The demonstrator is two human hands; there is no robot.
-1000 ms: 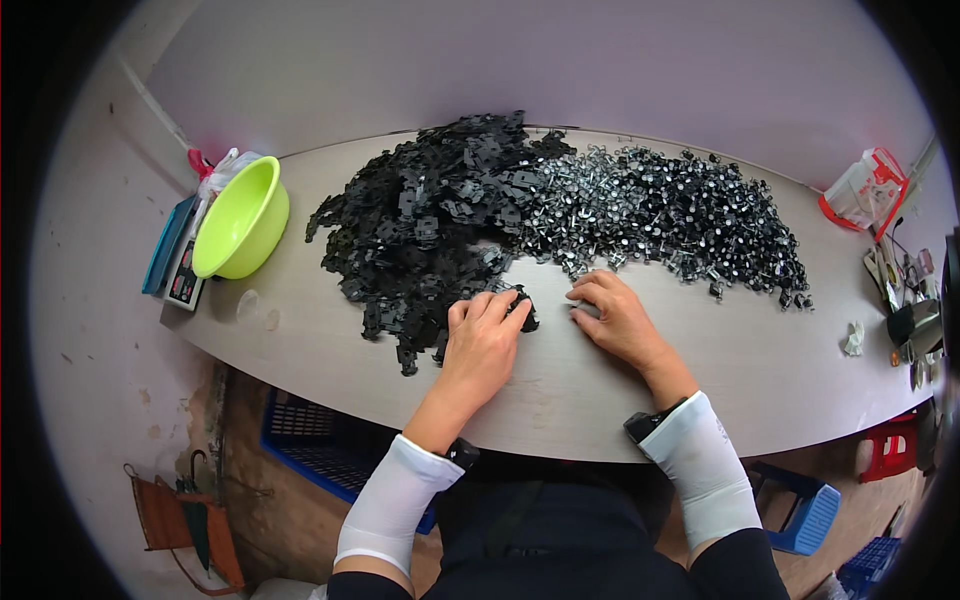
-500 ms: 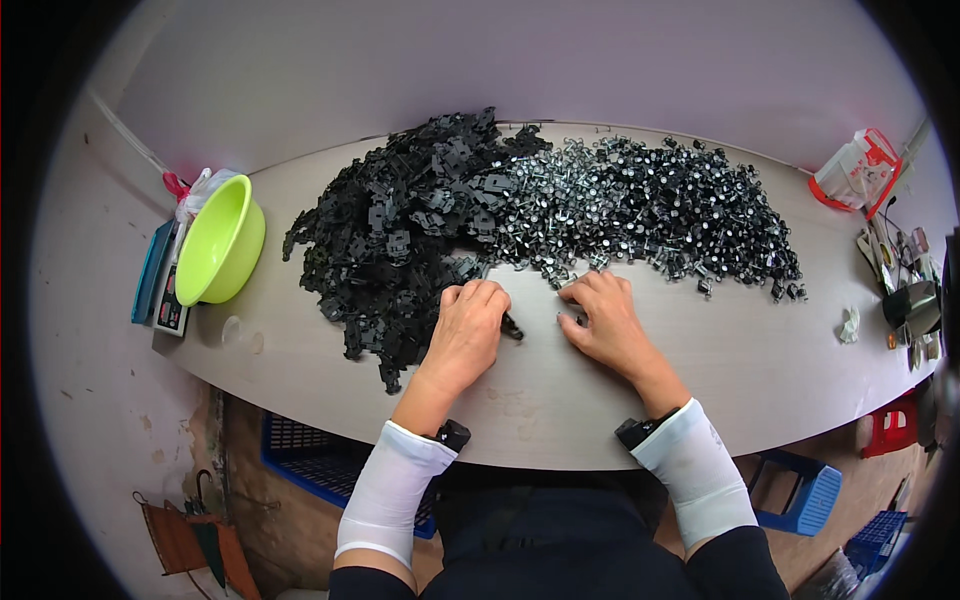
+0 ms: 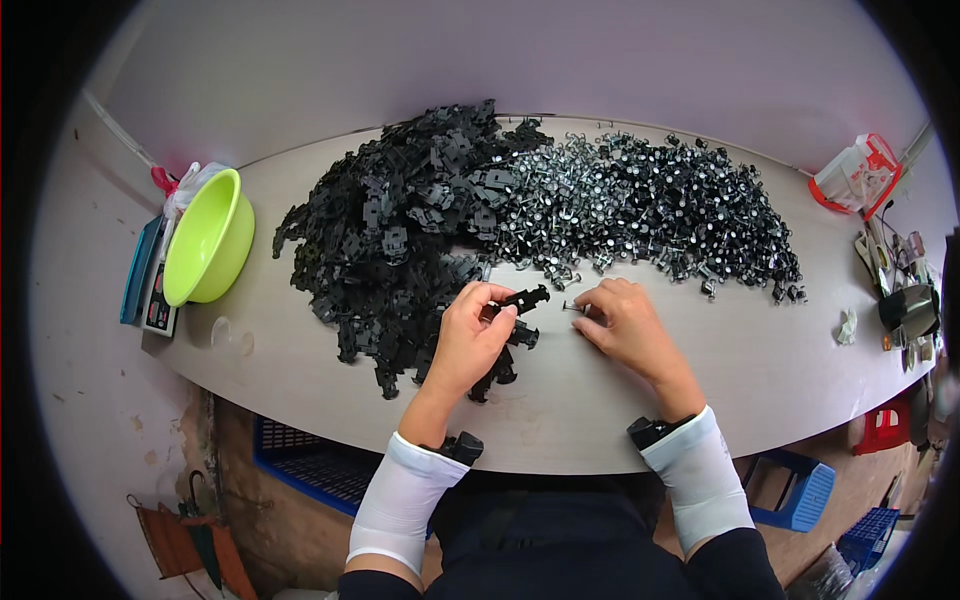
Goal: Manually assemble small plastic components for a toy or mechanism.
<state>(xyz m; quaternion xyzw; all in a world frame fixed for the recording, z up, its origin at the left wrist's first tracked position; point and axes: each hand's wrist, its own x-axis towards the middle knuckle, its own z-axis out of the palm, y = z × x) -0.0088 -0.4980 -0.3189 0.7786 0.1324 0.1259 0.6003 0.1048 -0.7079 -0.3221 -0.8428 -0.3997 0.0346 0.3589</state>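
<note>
A big heap of flat black plastic parts point(image 3: 400, 220) covers the left middle of the table. Beside it, to the right, lies a heap of small silver-and-black metal fasteners point(image 3: 650, 210). My left hand point(image 3: 468, 335) is shut on one black plastic part point(image 3: 522, 298), held just above the table at the near edge of the black heap. My right hand point(image 3: 625, 325) pinches a small metal fastener point(image 3: 573, 307) between thumb and fingertips, a short gap from the black part. Both wrists wear white sleeves.
A lime-green bowl point(image 3: 205, 250) stands at the table's left end beside a blue calculator point(image 3: 150, 280). A red-and-white container point(image 3: 855, 175) and small tools sit at the far right. Blue crates point(image 3: 310, 465) lie under the table point(image 3: 760, 370); a wall runs behind.
My left hand has lifted a black part out of the heap's edge and my right hand has picked up a metal fastener; the two hands have drawn closer together.
</note>
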